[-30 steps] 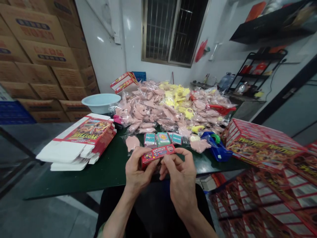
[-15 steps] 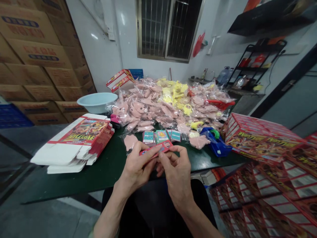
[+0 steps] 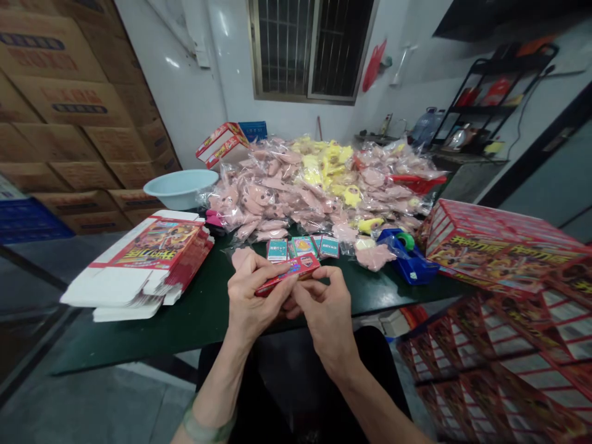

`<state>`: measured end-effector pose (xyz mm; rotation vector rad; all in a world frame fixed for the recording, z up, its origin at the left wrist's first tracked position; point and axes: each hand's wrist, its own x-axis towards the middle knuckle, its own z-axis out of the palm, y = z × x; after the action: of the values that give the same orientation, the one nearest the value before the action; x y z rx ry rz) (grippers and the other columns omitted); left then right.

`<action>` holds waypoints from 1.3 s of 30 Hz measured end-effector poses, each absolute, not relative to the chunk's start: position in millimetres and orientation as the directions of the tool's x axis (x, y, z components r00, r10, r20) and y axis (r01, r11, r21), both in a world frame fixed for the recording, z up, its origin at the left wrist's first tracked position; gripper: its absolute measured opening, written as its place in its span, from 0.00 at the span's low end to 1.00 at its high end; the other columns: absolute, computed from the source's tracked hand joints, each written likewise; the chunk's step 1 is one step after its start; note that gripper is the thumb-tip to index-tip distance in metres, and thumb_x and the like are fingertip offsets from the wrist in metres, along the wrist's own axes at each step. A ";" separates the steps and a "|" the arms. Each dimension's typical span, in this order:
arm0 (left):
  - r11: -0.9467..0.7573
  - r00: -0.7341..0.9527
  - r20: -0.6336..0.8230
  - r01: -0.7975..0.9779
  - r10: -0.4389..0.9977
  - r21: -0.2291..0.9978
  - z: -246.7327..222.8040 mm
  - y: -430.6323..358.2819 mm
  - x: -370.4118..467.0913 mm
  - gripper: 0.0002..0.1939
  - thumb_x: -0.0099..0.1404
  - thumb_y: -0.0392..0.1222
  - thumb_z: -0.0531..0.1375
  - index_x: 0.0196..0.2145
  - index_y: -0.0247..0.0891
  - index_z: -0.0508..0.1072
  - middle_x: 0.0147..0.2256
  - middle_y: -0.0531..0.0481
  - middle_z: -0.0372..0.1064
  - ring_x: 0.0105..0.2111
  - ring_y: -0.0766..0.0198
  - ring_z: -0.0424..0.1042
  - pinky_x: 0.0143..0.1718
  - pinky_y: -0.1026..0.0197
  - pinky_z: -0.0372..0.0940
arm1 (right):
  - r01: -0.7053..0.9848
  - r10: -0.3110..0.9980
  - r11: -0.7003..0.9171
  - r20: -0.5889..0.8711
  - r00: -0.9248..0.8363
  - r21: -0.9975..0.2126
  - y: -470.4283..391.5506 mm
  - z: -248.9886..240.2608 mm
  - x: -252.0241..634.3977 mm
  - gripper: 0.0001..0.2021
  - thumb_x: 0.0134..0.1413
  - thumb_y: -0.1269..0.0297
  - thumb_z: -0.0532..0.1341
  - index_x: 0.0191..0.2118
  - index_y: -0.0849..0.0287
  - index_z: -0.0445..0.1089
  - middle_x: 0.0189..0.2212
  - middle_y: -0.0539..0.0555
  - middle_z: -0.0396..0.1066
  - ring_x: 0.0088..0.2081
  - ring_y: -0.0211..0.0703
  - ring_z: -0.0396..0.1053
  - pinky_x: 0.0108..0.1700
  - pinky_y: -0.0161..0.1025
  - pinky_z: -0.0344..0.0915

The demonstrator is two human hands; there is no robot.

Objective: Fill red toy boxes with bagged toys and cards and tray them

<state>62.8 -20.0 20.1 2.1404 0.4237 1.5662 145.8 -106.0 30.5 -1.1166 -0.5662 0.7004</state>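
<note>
A small red printed box [image 3: 303, 265] is held low over the near side of the table, tilted up at its right end. My left hand [image 3: 250, 299] is closed around its left part, thumb along the near side. My right hand [image 3: 326, 314] is closed in a pinch at the box's near lower edge; its fingertips are partly hidden. Just beyond the box lie small teal-bordered cards [image 3: 278, 250], a green card with a yellow picture [image 3: 303, 246] and another teal card [image 3: 329, 246]. A bagged pink plush piece [image 3: 240, 257] shows behind my left hand.
Bagged pink plush pieces [image 3: 263, 197] and yellow ones [image 3: 330, 163] are heaped across the back. Flattened red-and-white cartons [image 3: 157, 243] and a pale blue basin [image 3: 180, 188] stand left. To the right are a blue tape dispenser [image 3: 409, 262] and stacked red boxes [image 3: 499, 246].
The red box has turned up and shows more of its printed face. My left hand has shifted slightly left, and the view has moved a little.
</note>
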 end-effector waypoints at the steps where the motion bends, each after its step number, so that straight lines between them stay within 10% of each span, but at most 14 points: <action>1: -0.844 0.305 0.806 -0.012 0.507 0.536 19.9 -19.8 63.7 0.08 0.55 0.36 0.65 0.35 0.38 0.77 0.26 0.53 0.64 0.26 0.70 0.65 0.24 0.66 0.61 | -0.211 0.750 0.259 0.058 0.659 -0.943 -105.7 31.8 146.8 0.21 0.45 0.64 0.65 0.34 0.54 0.48 0.17 0.40 0.70 0.16 0.37 0.70 0.17 0.31 0.66; 9: -0.837 0.349 0.779 0.029 0.521 0.547 18.0 -6.8 63.3 0.10 0.55 0.38 0.65 0.37 0.40 0.77 0.26 0.53 0.63 0.28 0.68 0.65 0.29 0.63 0.63 | -0.039 0.853 0.023 -0.001 0.522 -0.999 -123.0 -36.0 136.9 0.12 0.49 0.68 0.59 0.37 0.55 0.53 0.20 0.43 0.69 0.18 0.34 0.67 0.19 0.30 0.62; 12: -0.848 0.431 0.767 -0.011 0.475 0.530 16.3 -4.1 55.5 0.12 0.56 0.37 0.63 0.40 0.40 0.76 0.30 0.51 0.65 0.32 0.65 0.68 0.34 0.61 0.66 | 0.166 0.746 0.101 0.185 0.640 -0.981 -131.2 -40.5 153.7 0.07 0.54 0.67 0.56 0.39 0.57 0.57 0.28 0.50 0.70 0.26 0.37 0.69 0.27 0.35 0.66; 17: -0.857 0.530 0.716 0.041 0.455 0.514 4.4 -15.3 37.7 0.24 0.55 0.37 0.62 0.51 0.43 0.67 0.45 0.47 0.70 0.43 0.58 0.72 0.44 0.59 0.68 | 0.838 0.639 0.237 0.728 0.247 -0.492 -145.0 28.9 191.7 0.22 0.52 0.70 0.58 0.54 0.58 0.58 0.53 0.62 0.62 0.55 0.51 0.59 0.52 0.49 0.61; 21: -0.800 0.581 0.680 -0.081 0.447 0.595 -0.6 -29.1 52.3 0.26 0.53 0.39 0.64 0.51 0.46 0.67 0.43 0.50 0.73 0.34 0.60 0.76 0.35 0.65 0.73 | 0.959 0.885 0.224 0.449 -0.125 -0.174 -164.4 75.8 218.1 0.21 0.51 0.66 0.62 0.51 0.62 0.63 0.44 0.59 0.70 0.46 0.49 0.66 0.47 0.43 0.63; 29: -0.706 0.666 0.713 -0.395 0.220 0.588 44.6 -76.6 170.4 0.18 0.59 0.40 0.60 0.49 0.45 0.68 0.39 0.46 0.75 0.33 0.59 0.76 0.33 0.61 0.73 | 0.879 0.827 -0.013 0.489 0.278 -0.477 -303.7 105.9 330.3 0.12 0.47 0.70 0.64 0.41 0.53 0.71 0.34 0.50 0.73 0.35 0.42 0.70 0.37 0.39 0.67; 35: -0.754 0.733 0.619 -0.569 -0.283 0.329 50.6 -139.8 300.4 0.13 0.59 0.33 0.58 0.43 0.40 0.69 0.40 0.46 0.73 0.39 0.62 0.73 0.40 0.61 0.69 | 0.736 0.409 -0.240 0.621 0.668 -0.633 -400.1 104.2 435.8 0.14 0.41 0.63 0.67 0.36 0.58 0.68 0.30 0.50 0.70 0.30 0.42 0.68 0.34 0.41 0.67; 39: -0.870 0.770 0.572 -0.457 -0.283 0.184 51.3 -174.1 389.5 0.16 0.60 0.30 0.53 0.46 0.34 0.67 0.45 0.40 0.70 0.46 0.56 0.69 0.46 0.54 0.65 | 0.720 0.124 -0.208 0.712 0.691 -0.662 -425.0 98.0 468.4 0.17 0.40 0.61 0.68 0.39 0.56 0.67 0.34 0.50 0.70 0.35 0.44 0.68 0.42 0.45 0.66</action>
<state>389.5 -174.1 51.3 2.6513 -0.5709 0.7847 468.4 -425.0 98.0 -1.7219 -0.6812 -0.6287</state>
